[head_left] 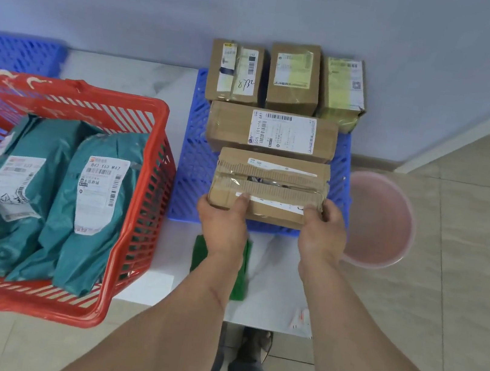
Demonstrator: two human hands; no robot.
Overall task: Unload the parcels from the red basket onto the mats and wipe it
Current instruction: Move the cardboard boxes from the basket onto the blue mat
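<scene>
Your left hand (222, 225) and right hand (323, 231) grip the near edge of a taped cardboard box (269, 185), one at each near corner, thumbs pressed on top and the other fingers curled underneath out of sight. The box sits at the near end of the blue mat (194, 162), just in front of a longer labelled box (272, 133); three more boxes (288, 79) stand in a row at the far end by the wall. To your left, the red basket (139, 201) holds several teal mailer bags (54, 198) leaning against one another. A green cloth (240, 280) lies on the white sheet under your left wrist, and a pink basin (381, 221) sits just right of the mat.
</scene>
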